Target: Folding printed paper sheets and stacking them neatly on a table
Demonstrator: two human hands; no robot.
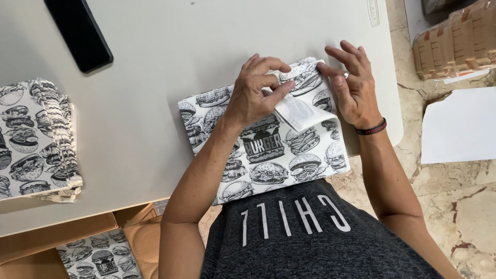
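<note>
Two hands at table's (155, 77) right edge: left (256, 95) pinching bag's (268, 150) white flap (297, 112), right (351, 88) spread, steadying; hasty pull likely tears paper.

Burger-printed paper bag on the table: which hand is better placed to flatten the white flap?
Left, probably. The left hand already pinches the white flap of the burger-printed paper bag; the right hand only steadies the bag's top edge.

Head camera, close, looking straight down onto table (155, 67).
</note>
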